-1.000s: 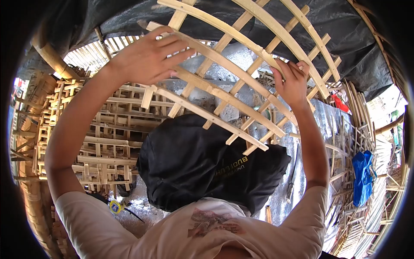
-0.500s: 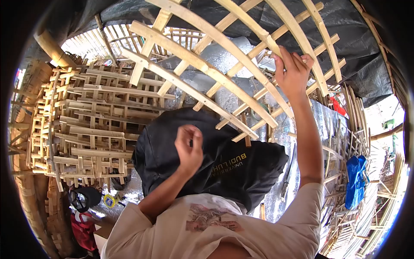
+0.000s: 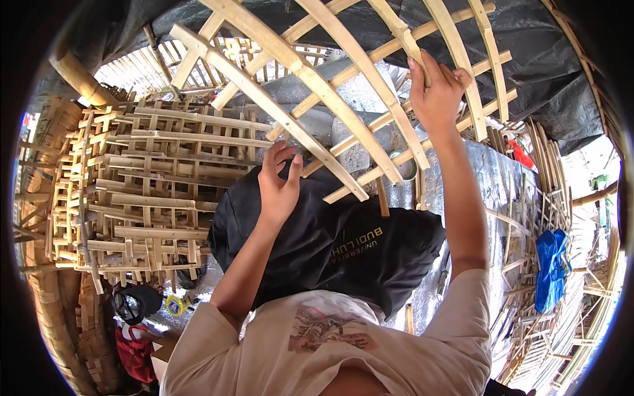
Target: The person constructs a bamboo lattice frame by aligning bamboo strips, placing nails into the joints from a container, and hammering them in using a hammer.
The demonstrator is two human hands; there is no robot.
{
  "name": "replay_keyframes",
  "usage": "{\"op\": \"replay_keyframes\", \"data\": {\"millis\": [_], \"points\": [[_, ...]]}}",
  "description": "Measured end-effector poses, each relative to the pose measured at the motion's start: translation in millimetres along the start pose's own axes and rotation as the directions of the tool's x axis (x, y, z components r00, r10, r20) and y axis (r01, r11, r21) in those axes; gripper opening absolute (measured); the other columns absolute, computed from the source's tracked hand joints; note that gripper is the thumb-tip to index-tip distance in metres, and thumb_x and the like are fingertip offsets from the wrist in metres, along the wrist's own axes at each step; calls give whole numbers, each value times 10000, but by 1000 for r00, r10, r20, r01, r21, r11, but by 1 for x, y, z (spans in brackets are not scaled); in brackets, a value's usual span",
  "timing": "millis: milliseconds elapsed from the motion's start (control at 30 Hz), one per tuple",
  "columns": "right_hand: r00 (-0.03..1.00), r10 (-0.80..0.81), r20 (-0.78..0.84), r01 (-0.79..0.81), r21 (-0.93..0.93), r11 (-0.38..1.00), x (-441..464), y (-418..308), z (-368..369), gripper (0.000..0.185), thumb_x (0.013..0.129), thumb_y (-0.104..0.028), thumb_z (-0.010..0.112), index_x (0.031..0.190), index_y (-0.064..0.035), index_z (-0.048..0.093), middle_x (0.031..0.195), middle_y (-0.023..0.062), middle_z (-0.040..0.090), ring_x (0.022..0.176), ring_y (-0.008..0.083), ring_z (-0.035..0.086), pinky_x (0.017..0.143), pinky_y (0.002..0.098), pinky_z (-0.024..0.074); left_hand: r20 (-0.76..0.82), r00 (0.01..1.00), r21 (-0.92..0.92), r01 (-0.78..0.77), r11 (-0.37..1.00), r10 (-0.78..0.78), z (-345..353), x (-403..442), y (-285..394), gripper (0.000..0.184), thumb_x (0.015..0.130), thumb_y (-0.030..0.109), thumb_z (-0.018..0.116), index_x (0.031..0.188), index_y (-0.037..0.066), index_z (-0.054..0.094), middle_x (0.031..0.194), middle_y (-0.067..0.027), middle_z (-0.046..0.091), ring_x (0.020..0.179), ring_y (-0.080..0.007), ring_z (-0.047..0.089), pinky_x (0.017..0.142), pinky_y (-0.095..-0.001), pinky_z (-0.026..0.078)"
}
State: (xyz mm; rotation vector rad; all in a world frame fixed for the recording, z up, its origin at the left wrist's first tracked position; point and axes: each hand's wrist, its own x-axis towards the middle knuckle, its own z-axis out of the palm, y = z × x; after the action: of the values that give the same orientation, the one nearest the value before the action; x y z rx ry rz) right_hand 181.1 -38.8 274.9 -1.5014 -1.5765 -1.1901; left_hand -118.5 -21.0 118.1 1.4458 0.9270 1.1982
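While the right hand (image 3: 437,96) pinches one slat of a bamboo lattice panel (image 3: 300,66) at the upper right of the frame, the left hand (image 3: 276,181) sits around the middle with its fingers loosely curled and spread, just below the panel's lower edge. Can't tell if it's brushing the bamboo, but it sure isn't gripping anything. The panel stretches across the upper middle, tilted, with its top running out of the frame, so no clue whether something props it up there. I'd call this a handling step, basically one hand steadying the panel and the other free. If you wanted to turn or shift it, I reckon it calls for a second grip on that lower edge, plus a firm right pinch so it doesn't swing. Edge-wise, it's kinda snug: the slat ends on the right show up against a black sheet (image 3: 551,72), and the bottom ends overlap a black cloth bundle (image 3: 304,244) in the centre. Over at left, a pile of slatted bamboo (image 3: 155,200) takes up a big chunk, with the panel's left tip above it in view. Best wiggle room is probably the gap between that pile and the left forearm, though the bundle bulges into it. Silver sheeting (image 3: 496,188) shows to the right of the right forearm.
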Motion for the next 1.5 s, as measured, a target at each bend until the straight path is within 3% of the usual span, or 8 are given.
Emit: {"op": "replay_keyframes", "data": {"millis": [200, 333, 633, 733, 900, 1133, 1300, 1500], "points": [[976, 218, 31, -219, 65, 974, -14, -11, 23, 204, 936, -255, 674, 1053, -94, 717, 596, 56, 646, 559, 251, 597, 850, 415, 353, 101, 995, -269, 45, 962, -19, -2, 1, -10, 310, 1031, 153, 596, 1231, -79, 548, 1108, -126, 679, 1019, -137, 644, 884, -284, 531], [926, 350, 144, -357, 29, 934, -30, -34, 38, 165, 937, -245, 654, 991, -107, 725, 562, 82, 641, 540, 300, 615, 861, 455, 399, 151, 986, -402, 122, 907, -65, -26, 6, -8, 254, 1038, 158, 593, 1069, -87, 653, 947, -69, 706, 884, -102, 651, 833, -258, 542], [682, 557, 474, -605, -62, 794, -90, -91, 84, 245, 956, -305, 609, 981, -88, 720, 644, 133, 685, 650, 340, 675, 917, 502, 393, 107, 985, -98, 142, 985, -132, -85, 31, -28, 183, 909, 127, 775, 926, -46, 718, 817, -17, 703, 717, -50, 602, 660, -209, 490], [625, 587, 514, -627, -116, 770, -112, -111, 96, 259, 961, -319, 601, 986, -89, 719, 695, 139, 708, 726, 344, 693, 943, 515, 374, 147, 979, -10, 142, 990, -139, -105, 45, -39, 183, 910, 130, 774, 919, -44, 717, 800, -9, 693, 716, -46, 593, 656, -212, 487], [338, 662, 669, -669, -324, 669, -146, -135, 112, 313, 996, -345, 562, 989, -80, 728, 821, 147, 741, 830, 352, 720, 1060, 612, 303, 293, 948, 115, 95, 989, -125, -124, 74, -54, 166, 934, 102, 734, 884, -54, 706, 773, -8, 678, 707, -47, 589, 635, -231, 480], [144, 675, 724, -699, -409, 587, -179, -148, 123, 309, 1015, -360, 538, 1028, -121, 732, 899, 129, 750, 902, 334, 718, 1067, 639, 299, 379, 909, 265, 75, 961, -176, -130, 93, -80, 200, 932, 124, 737, 866, -61, 702, 759, -21, 677, 711, -56, 596, 643, -239, 480], [98, 673, 733, -720, -414, 556, -188, -158, 135, 334, 1016, -355, 524, 1006, -89, 727, 982, 141, 745, 931, 351, 713, 1073, 667, 287, 387, 899, 312, 79, 947, -203, -138, 108, -88, 218, 926, 149, 746, 922, -67, 723, 794, -50, 705, 740, -74, 620, 672, -247, 495], [100, 676, 730, -728, -409, 550, -195, -181, 146, 351, 1006, -371, 523, 968, -76, 710, 888, 148, 746, 855, 356, 719, 1048, 624, 318, 398, 875, 471, 64, 880, -277, -160, 124, -94, 266, 936, 201, 732, 976, -63, 730, 817, -75, 730, 774, -103, 658, 710, -281, 520]]}}
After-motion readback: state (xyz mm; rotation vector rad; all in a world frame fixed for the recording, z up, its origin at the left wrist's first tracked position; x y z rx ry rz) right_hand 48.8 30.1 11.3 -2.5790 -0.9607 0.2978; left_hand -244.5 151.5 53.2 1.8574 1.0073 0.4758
